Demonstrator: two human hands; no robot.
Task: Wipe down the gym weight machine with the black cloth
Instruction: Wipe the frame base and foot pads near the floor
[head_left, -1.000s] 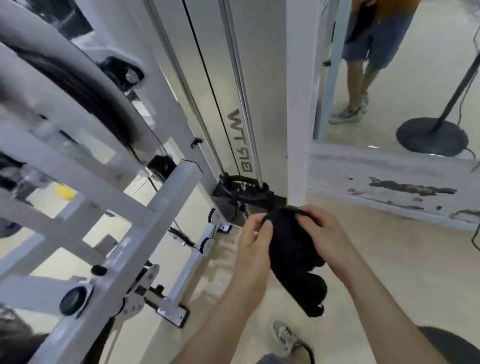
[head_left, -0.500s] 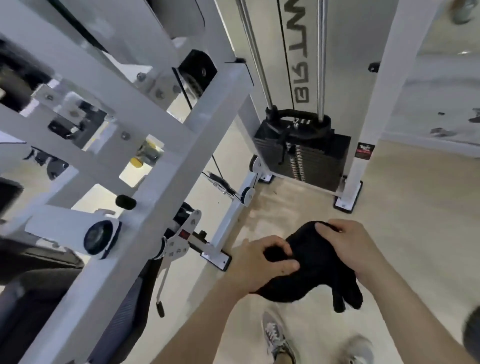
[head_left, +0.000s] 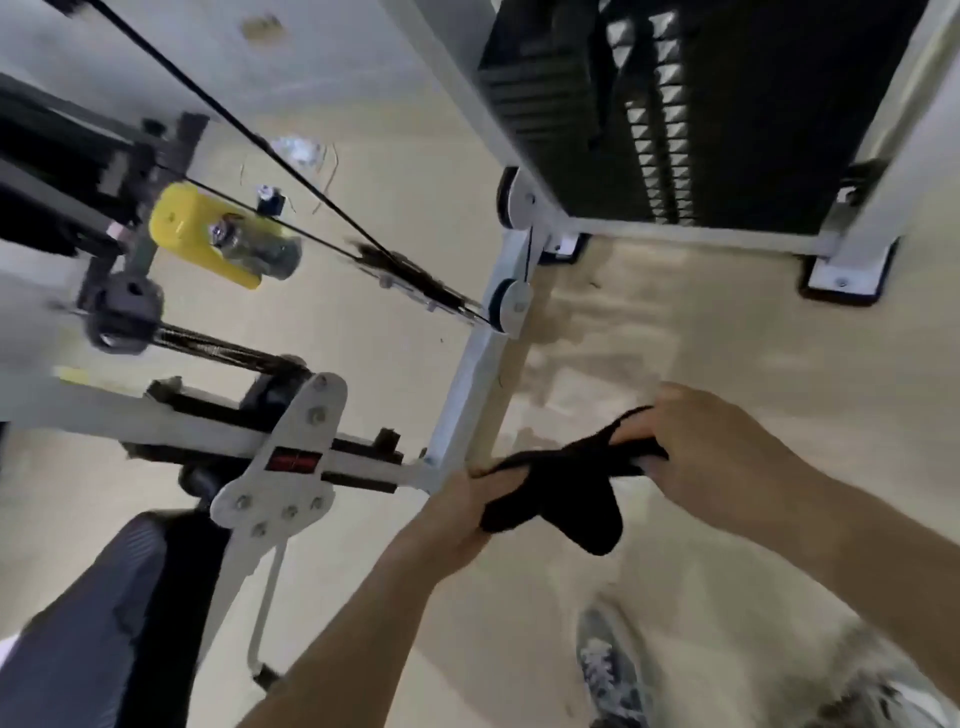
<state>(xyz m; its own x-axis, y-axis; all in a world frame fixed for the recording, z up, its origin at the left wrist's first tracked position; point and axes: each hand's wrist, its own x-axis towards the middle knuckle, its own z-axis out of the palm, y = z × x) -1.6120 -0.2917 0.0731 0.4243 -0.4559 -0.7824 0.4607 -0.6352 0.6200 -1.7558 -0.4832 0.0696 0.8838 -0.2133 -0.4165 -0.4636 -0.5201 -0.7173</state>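
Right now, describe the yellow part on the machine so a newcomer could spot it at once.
Start at the black weight stack at top right and follow the black cable that runs left of it. Just under that cable, at upper left, sits the yellow part, a blocky housing with a bolt. It is the only bright colour among white frame bars and black fittings.

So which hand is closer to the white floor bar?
Left. The left hand grips the black cloth right beside the white floor bar; the right hand holds the cloth's other end, farther away.
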